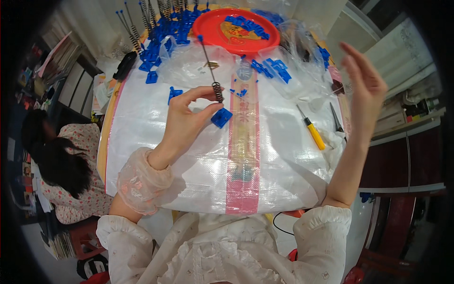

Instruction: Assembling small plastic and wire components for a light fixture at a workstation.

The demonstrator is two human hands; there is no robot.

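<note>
My left hand (187, 116) pinches a dark coil spring (217, 91) between thumb and fingers. A thin rod with a small blue tip stands up through it, leaning slightly left. A blue plastic base (221, 118) sits at the spring's lower end, just above the white woven sheet (189, 180). My right hand (364, 78) is raised over the table's right side, fingers stretched out, with nothing visible in them. Nearest below it are a clear plastic bag (309, 90) and a screwdriver (314, 134) with a yellow handle. Small blue pieces (241, 93) lie beyond my left hand.
Many similar blue bases with springs and rods (165, 38) crowd the far left. A red tray (208, 35) with blue parts stands at the back. Loose blue parts (279, 71) lie before it. A pointed dark tool (336, 118) lies right. Another person (71, 165) is at the left.
</note>
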